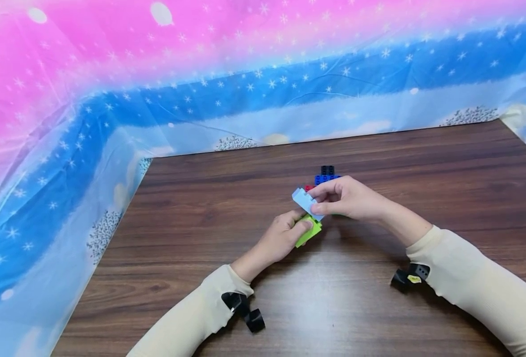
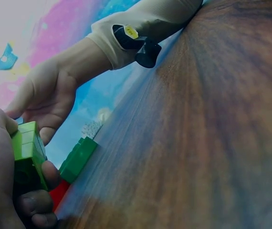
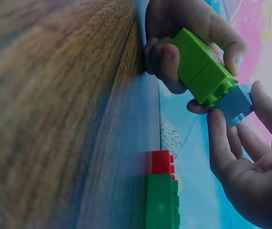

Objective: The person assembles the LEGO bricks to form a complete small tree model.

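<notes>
My left hand [image 1: 282,233] grips lime green toy building bricks [image 1: 308,232], two of them end to end in the right wrist view. Thumb and fingers of my right hand [image 1: 354,201] pinch a light blue brick [image 1: 305,201]. That blue brick [image 3: 234,104] meets the studded end of the green bricks [image 3: 200,64], set crosswise to them; whether the studs are fully seated I cannot tell. Both hands are raised above the table. In the left wrist view, my left fingers wrap the green bricks [image 2: 28,150] and mostly hide the blue one.
Beyond my hands on the brown wooden table [image 1: 191,213] stand a black brick [image 1: 327,170], a blue brick [image 1: 324,179] and a red brick [image 1: 309,188], partly covered by my right hand. A dark green brick [image 3: 161,202] stands by the red one. A patterned cloth [image 1: 245,104] lines the table's back and left.
</notes>
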Demonstrator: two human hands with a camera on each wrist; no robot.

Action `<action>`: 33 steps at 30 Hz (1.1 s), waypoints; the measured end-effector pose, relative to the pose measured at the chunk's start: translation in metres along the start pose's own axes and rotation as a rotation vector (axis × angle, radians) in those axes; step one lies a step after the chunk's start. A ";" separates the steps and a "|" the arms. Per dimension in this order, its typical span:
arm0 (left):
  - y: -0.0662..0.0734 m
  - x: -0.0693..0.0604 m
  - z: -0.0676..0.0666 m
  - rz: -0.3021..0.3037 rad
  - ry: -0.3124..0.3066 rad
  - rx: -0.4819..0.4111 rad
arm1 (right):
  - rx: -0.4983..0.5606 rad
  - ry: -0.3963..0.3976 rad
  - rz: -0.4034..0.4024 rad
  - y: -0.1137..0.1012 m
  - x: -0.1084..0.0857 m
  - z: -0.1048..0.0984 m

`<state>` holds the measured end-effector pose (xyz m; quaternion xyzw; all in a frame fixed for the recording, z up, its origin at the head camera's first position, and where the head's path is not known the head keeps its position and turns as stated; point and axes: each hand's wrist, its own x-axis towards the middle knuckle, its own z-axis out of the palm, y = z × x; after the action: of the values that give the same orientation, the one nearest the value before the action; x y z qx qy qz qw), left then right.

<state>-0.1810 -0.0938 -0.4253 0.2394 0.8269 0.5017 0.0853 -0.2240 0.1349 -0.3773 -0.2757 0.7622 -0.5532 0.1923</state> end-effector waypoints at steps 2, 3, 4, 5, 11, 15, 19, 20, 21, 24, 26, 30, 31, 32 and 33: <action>0.000 0.000 -0.001 0.002 -0.013 0.004 | -0.026 -0.008 -0.017 -0.001 -0.001 0.000; 0.001 0.000 -0.001 0.004 -0.017 0.009 | -0.036 -0.011 -0.022 -0.002 -0.001 0.000; 0.001 0.000 -0.001 0.003 -0.018 0.013 | -0.039 -0.014 -0.027 -0.002 -0.001 0.000; 0.001 0.000 -0.001 0.002 -0.020 0.015 | -0.043 -0.018 -0.033 -0.002 -0.001 0.000; 0.003 0.001 -0.001 -0.004 -0.015 0.020 | -0.057 -0.007 -0.059 -0.002 -0.002 0.003; 0.002 0.000 0.000 -0.033 0.000 -0.018 | -0.050 0.022 -0.080 0.000 0.000 0.006; 0.000 0.000 0.000 -0.051 0.013 -0.084 | -0.028 0.038 -0.099 0.002 0.002 0.009; -0.001 0.000 0.000 -0.049 0.015 -0.088 | -0.027 0.037 -0.100 0.001 0.002 0.009; -0.001 0.000 0.000 -0.044 0.014 -0.084 | -0.028 0.033 -0.097 0.001 0.002 0.009; -0.001 0.000 0.000 -0.025 0.007 -0.055 | -0.049 0.019 -0.084 -0.001 0.000 0.008; 0.000 0.001 0.000 -0.014 0.004 -0.033 | -0.059 0.012 -0.076 -0.001 -0.001 0.007; 0.002 0.000 0.000 -0.021 0.005 -0.044 | -0.048 0.025 -0.088 0.001 -0.001 0.009; 0.002 0.000 0.000 -0.024 0.006 -0.047 | -0.042 0.026 -0.092 0.002 -0.001 0.009; 0.002 0.000 0.000 -0.025 0.006 -0.050 | -0.038 0.026 -0.091 0.002 -0.001 0.010; 0.001 0.000 0.000 -0.026 0.005 -0.051 | -0.035 0.022 -0.086 0.002 0.000 0.010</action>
<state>-0.1806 -0.0932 -0.4243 0.2251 0.8170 0.5221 0.0958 -0.2183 0.1282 -0.3828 -0.3053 0.7613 -0.5506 0.1551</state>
